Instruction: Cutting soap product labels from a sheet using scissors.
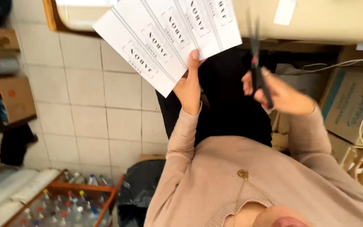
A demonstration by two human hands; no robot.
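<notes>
Fingers (195, 56) of the left hand (188, 86) pinch the paper sheet (169, 35) at its lower edge, held up overhead. It looks light and floppy, so a grip near the edge seems smart. Right hand (280, 94) is wrapped around scissors (257, 69), blades look nearly closed.

Your sheet of labels (169, 38) is white with grey lines and black print. Your scissors (258, 75) are black with a red pivot, and your sweater (232, 180) is dusty pink.
</notes>
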